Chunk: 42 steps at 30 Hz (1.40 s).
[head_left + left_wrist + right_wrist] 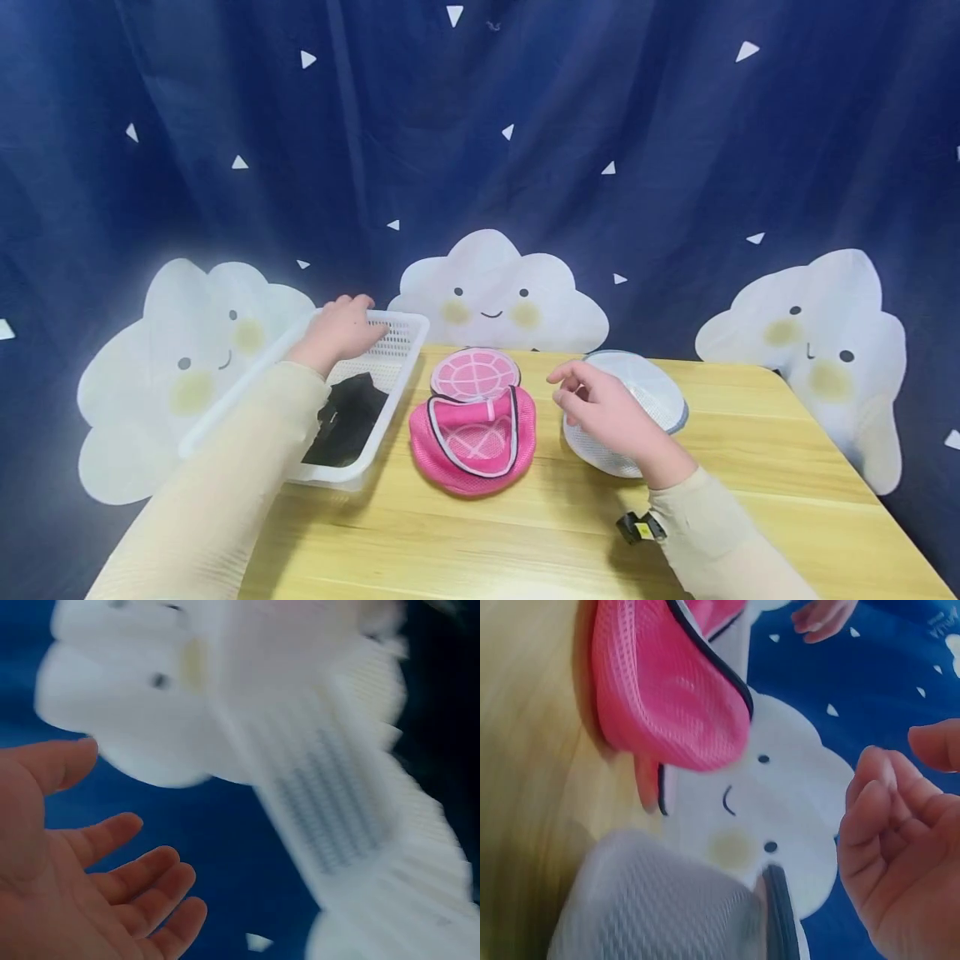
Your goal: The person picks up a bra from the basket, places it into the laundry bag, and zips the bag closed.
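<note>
Over the far end of a white plastic basket (399, 408) hovers my left hand (341, 332). In the left wrist view its fingers (139, 881) are spread, holding nothing, beside the basket's slotted wall (330, 799). Black cloth (347, 423) lies inside the basket. My right hand (606, 410) is above a round white mesh laundry bag (654, 390) with a grey-blue edge. Its fingers bend loosely with nothing between them, as the right wrist view shows. Between the hands sits a pink mesh laundry bag (468, 482), unzipped, its round lid (476, 373) folded back.
Everything stands on a light wooden table (465, 550). Behind the table hangs a dark blue curtain (540, 192) printed with white clouds and small triangles. A small black device (641, 527) is strapped at the right wrist.
</note>
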### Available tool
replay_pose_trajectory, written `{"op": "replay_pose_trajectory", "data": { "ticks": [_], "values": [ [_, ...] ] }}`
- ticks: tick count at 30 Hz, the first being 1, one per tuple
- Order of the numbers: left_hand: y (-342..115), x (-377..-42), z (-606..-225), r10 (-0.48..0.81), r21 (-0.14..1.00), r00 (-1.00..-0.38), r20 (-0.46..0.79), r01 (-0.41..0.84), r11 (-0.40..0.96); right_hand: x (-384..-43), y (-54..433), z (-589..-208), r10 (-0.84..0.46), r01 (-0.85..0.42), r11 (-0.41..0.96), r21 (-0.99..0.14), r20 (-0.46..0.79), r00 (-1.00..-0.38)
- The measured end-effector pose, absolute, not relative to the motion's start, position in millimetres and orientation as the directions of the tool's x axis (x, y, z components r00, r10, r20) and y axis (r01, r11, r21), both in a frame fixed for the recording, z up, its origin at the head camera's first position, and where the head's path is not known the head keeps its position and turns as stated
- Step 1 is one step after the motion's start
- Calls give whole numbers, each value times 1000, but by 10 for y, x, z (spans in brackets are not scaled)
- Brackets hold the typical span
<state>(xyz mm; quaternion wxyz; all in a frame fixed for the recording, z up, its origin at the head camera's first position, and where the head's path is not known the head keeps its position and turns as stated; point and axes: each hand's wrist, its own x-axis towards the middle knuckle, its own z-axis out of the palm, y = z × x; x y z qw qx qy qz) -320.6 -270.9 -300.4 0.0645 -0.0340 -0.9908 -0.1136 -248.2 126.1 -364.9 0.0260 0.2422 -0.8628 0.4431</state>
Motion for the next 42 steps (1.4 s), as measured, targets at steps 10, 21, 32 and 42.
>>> {"op": "replay_pose_trajectory", "data": {
  "ticks": [10, 21, 32, 42],
  "values": [
    [-3147, -3314, -3381, 189, 223, -969, -160, 151, 963, -2636, 765, -3974, -331, -414, 669, -617, 251, -909],
    [-3434, -3186, -3595, -45, 120, -876, -480, -117, 986, -2737, 506, -4196, -246, -322, 762, -562, 209, -947],
    [-3379, -3101, -3744, -102, 52, -871, -481, -145, 988, -2806, 444, -4171, -217, -236, 837, -494, 97, -971],
    [-3244, -3087, -3675, -92, 5, -873, -478, -107, 994, -2833, 521, -4123, -264, -254, 865, -433, 39, -964]
  ]
}}
